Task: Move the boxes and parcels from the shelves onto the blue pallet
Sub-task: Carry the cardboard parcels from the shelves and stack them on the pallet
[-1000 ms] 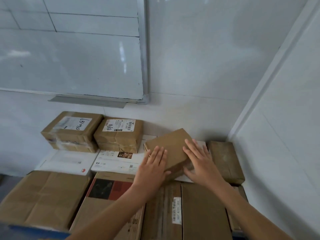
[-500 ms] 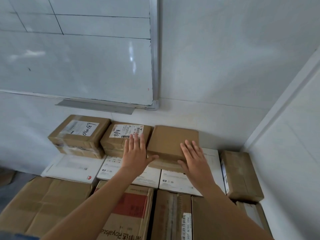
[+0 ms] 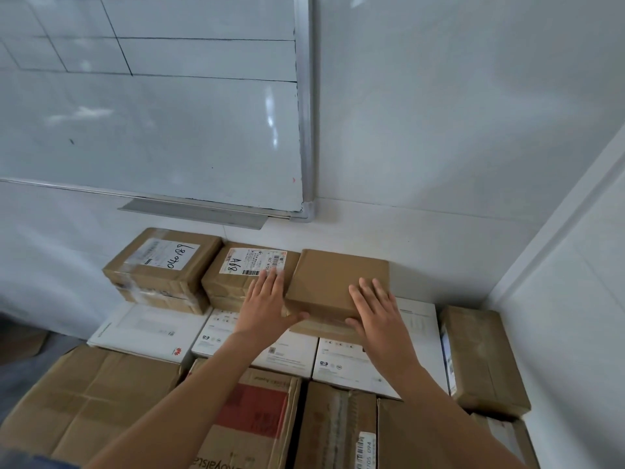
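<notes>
A plain brown box (image 3: 333, 279) lies flat on white boxes against the back wall, in line with two labelled brown boxes. My left hand (image 3: 265, 302) rests with straight fingers along the plain box's left side, partly on the labelled box marked A68 (image 3: 236, 269), thumb touching the plain box's front edge. My right hand (image 3: 377, 308) lies flat on the box's right front corner, fingers straight. The blue pallet under the stack is hidden.
A second labelled brown box (image 3: 162, 265) sits at the far left of the back row. White flat boxes (image 3: 148, 328) lie beneath, large cartons (image 3: 91, 397) in front. Another brown parcel (image 3: 480, 357) lies at the right by the corner wall. A whiteboard (image 3: 152, 113) hangs above.
The plain brown box went from tilted and nearer me to flat against the back wall beside the A68 box. Both hands followed it and now lie flatter on it.
</notes>
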